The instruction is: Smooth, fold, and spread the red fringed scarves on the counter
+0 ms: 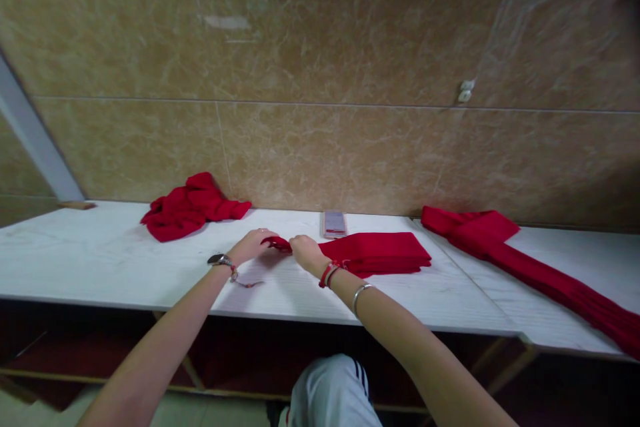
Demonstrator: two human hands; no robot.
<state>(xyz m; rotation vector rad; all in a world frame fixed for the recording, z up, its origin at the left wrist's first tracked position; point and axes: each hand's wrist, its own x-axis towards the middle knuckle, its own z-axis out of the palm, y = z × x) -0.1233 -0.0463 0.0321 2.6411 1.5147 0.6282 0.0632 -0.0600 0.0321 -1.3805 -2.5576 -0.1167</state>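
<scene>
- We are indoors, in what looks like a plain workroom; we cannot tell whether it belongs to a shop, a workshop or a home.
- We see a long white counter point(100, 270) set against a wall point(350, 153) of brown, marble-patterned panels.
- Beneath it we see open shelving point(250, 353) and a pale floor point(225, 411).
- Along the top we find red fabric as a crumpled heap point(193, 207), a folded stack point(383, 253) and a long strip point(550, 283).
</scene>
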